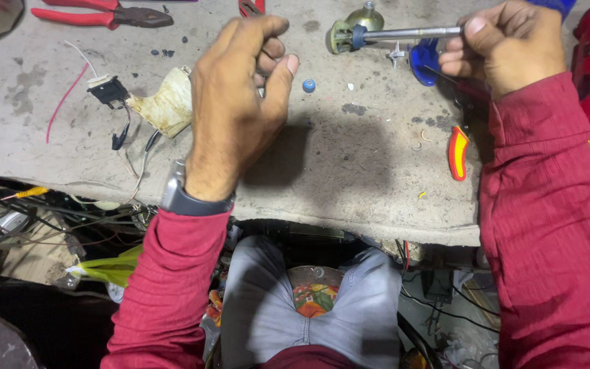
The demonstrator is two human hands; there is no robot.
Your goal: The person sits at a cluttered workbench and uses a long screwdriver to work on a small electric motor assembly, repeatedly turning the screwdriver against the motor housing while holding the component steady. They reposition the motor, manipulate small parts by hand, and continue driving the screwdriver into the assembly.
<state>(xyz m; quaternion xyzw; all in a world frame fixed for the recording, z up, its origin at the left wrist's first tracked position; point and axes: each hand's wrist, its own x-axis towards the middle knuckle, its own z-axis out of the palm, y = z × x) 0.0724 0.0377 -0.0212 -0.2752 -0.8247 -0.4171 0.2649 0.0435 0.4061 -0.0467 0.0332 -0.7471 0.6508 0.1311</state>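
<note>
steel rod tool (404, 32): stiff, light, slick; best gripped mid-shaft. right hand (503, 44) fingers pinching its end; left hand (240, 96) clenched, contents hidden, above desk (349, 171).

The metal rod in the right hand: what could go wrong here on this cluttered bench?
The right hand grips the metal rod only at one end, so its fitted tip might swing into the brass piece. The small blue bead beside the left hand could roll away if nudged.
</note>
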